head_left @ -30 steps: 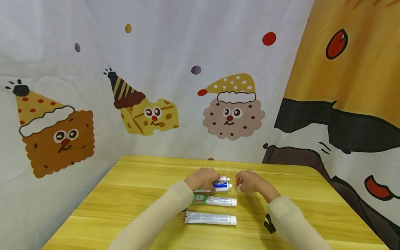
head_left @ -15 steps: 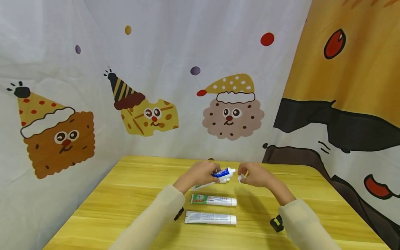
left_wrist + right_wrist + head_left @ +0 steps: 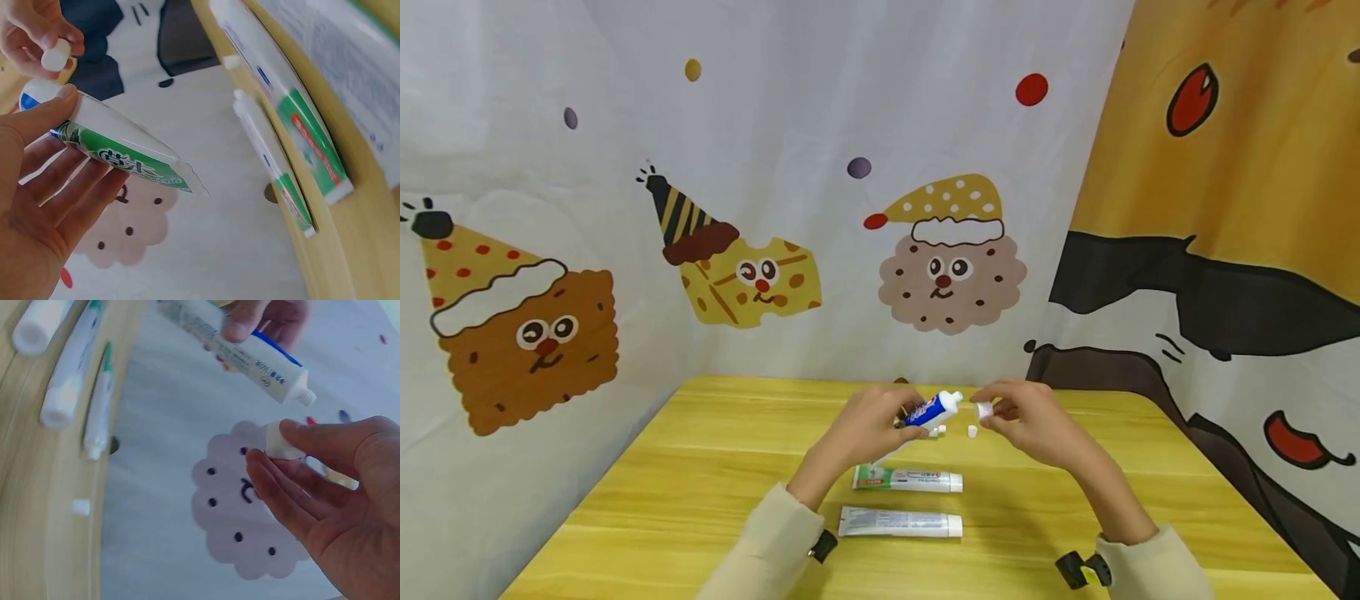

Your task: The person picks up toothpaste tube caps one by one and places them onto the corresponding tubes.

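The person's left hand [image 3: 876,417] grips a blue, white and green tube [image 3: 934,410] between thumb and fingers, holding it above the table [image 3: 700,500] with its bare nozzle towards the right hand [image 3: 1030,421], which pinches a white cap [image 3: 983,410] between thumb and fingertips; the hands stand near each other without touching, and cap and nozzle are apart. On the yellow wood-grain surface lie a small tube [image 3: 272,159], a loose cap [image 3: 972,432] just beside its nozzle end, then a green-and-white tube [image 3: 917,480] and, nearest the person, a pale printed tube [image 3: 901,522], both with white caps on. Behind hangs a pale cloth [image 3: 790,100] printed with party-hatted biscuit and cheese figures. One second ago the gripped tube lay low beside the small one, and both hands were down by the table; now the tube is raised and tilted
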Demonstrator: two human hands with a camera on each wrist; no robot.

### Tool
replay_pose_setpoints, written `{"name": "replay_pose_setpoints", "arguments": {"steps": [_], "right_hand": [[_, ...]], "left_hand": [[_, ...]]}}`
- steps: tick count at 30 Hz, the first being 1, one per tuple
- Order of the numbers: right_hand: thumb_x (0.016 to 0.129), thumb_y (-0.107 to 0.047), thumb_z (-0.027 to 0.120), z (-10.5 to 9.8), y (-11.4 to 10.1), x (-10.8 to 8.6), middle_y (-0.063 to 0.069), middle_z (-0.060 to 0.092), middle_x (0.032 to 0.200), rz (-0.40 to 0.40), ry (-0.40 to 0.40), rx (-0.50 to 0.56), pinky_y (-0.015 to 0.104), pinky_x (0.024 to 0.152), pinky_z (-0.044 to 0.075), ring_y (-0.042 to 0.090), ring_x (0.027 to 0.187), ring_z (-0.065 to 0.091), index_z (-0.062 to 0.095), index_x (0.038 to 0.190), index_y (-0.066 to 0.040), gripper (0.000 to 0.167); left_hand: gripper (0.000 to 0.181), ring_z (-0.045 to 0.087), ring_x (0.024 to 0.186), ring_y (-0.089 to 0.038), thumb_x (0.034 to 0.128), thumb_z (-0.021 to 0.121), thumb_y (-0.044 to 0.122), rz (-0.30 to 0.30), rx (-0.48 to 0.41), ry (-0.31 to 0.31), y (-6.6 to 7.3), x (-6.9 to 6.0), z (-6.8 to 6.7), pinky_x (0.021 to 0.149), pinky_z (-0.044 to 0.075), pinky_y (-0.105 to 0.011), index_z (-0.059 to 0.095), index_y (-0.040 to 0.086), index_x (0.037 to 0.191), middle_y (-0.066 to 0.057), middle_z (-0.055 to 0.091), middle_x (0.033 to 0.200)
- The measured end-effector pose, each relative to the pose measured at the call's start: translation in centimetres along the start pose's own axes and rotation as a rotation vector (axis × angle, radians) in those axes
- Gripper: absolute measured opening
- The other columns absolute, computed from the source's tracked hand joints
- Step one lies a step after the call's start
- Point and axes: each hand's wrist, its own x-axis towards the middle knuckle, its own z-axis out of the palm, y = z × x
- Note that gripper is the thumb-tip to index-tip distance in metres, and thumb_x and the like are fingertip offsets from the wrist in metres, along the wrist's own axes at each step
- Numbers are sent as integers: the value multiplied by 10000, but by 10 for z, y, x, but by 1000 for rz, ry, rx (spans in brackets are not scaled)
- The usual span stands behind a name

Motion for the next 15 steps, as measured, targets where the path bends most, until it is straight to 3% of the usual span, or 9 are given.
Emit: {"name": "replay_pose_setpoints", "arguments": {"steps": [3, 10, 15], "right_hand": [[911, -47, 763, -1, -9, -6, 39, 762, 1088, -14, 60, 31, 338, 803, 630, 174, 916, 749, 731, 1131, -114, 231], [874, -27, 796, 1, -17, -15, -42, 769, 991, -106, 244, 44, 321, 759, 625, 84, 852, 701, 731, 1150, -168, 317], [879, -7, 784, 4, -13, -17, -37, 749, 1008, -136, 274, 65, 269, 783, 608, 43, 832, 663, 748, 1130, -151, 291]], "left_hand": [[326, 676, 823, -29, 899, 807, 372, -4, -3, 29, 8, -8, -3, 715, 526, -216, 736, 163, 1139, 50, 776, 986], [357, 709, 848, -48, 899, 804, 392, 1, -1, 31, 22, -16, -1, 709, 527, -182, 724, 170, 1167, 46, 780, 1018], [355, 709, 844, -54, 898, 807, 384, 8, 6, 32, 24, -20, -1, 707, 528, -180, 724, 172, 1170, 44, 779, 1024]]}}
